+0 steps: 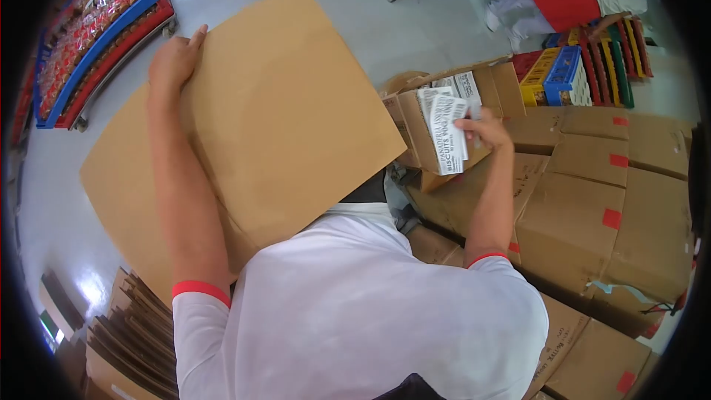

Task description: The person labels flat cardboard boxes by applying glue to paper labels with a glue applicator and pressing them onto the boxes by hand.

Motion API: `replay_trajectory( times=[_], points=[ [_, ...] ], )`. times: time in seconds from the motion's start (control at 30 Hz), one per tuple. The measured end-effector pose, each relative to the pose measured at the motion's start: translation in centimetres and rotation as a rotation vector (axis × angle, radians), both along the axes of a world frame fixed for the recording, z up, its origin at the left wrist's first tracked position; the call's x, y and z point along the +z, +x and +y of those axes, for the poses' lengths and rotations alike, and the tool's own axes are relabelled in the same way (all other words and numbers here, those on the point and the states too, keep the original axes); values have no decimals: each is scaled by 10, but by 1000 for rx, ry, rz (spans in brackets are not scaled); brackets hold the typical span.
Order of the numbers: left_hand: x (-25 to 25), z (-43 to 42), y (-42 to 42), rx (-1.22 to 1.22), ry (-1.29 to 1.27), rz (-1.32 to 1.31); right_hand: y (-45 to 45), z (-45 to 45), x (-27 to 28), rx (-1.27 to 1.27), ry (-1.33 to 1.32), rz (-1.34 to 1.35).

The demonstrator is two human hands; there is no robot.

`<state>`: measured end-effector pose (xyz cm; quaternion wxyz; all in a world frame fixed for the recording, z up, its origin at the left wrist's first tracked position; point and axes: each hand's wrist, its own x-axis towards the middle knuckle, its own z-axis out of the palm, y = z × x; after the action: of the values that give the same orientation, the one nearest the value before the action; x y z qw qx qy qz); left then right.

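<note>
A large flat piece of brown cardboard (281,111) leans across the left side of my body. My left hand (176,58) grips its far edge, with the forearm lying over the sheet. On the right, my right hand (485,130) pinches a few white printed labels (449,133) above an open cardboard box (416,120). The labels carry black print reading "BISCUITS". Another printed sheet (466,87) shows inside the box behind them.
Closed cardboard boxes (566,200) with red stickers are stacked at the right. Flattened cardboard (137,333) stands at the lower left. Trays of packaged goods (104,37) are at the upper left. Another person (566,1) is near coloured crates (566,74).
</note>
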<state>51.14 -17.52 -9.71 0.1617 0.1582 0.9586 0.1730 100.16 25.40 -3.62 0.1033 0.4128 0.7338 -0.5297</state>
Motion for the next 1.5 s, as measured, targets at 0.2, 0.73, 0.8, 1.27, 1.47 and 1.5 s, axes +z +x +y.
replay_trajectory(
  times=[0.2,0.73,0.8,1.27,1.47,1.5],
  points=[
    [-2,9,19,-76,98,38,24,31,-50,142,375,-152],
    [73,-5,157,-536,733,378,-195,-236,26,465,1051,767],
    [71,-19,180,-581,689,292,-196,-253,13,589,849,726],
    [27,-62,194,-660,599,332,-228,-213,18,-428,-212,826],
    [24,-61,201,-705,425,434,-262,-243,-53,-175,-382,915],
    [27,-62,204,-706,415,427,-265,-249,-56,-73,-322,947]
  ],
)
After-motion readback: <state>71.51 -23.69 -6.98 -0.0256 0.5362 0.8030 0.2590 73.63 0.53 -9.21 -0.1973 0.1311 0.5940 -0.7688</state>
